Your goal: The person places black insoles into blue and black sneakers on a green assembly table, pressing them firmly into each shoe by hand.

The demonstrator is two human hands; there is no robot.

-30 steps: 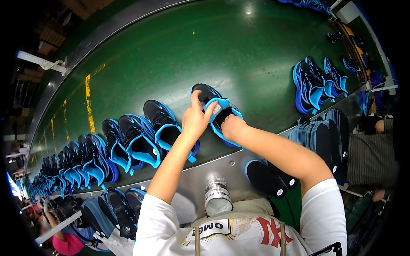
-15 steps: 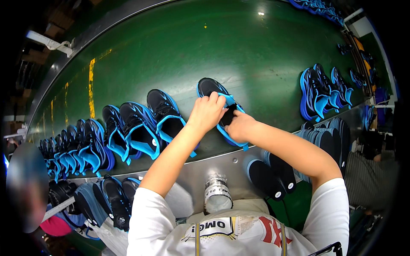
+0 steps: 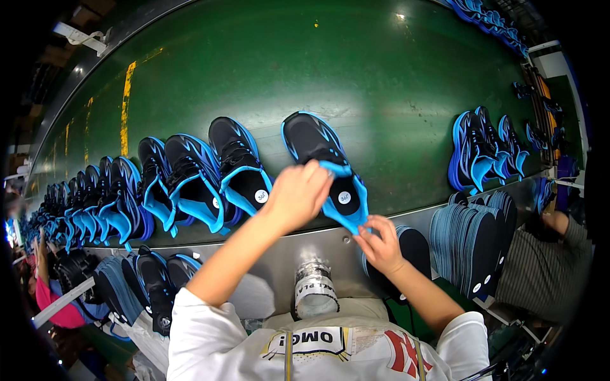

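Observation:
A black and blue sneaker (image 3: 311,136) lies on the green conveyor belt in front of me, toe pointing away. With fingers bent, my left hand (image 3: 293,195) grips its light-blue tongue and collar. My right hand (image 3: 381,244) pinches the heel tab between thumb and finger. The collar is spread, and inside lies a dark insole (image 3: 342,190) with a round white sticker at its heel. To the left, close to my left forearm, another sneaker (image 3: 235,146) shows a similar sticker inside.
Sneakers (image 3: 111,197) line the belt's near edge at left; a small group (image 3: 473,143) stands at right. Stacked insoles (image 3: 467,238) lie on the metal ledge below. A roll wrapped in clear film (image 3: 316,293) sits before my body. Another person's striped sleeve (image 3: 540,260) is at far right.
My right hand has come out of the shoe opening and moved back to the heel tab. The insole's sticker now shows. My left hand has shifted slightly left and down, staying at the tongue.

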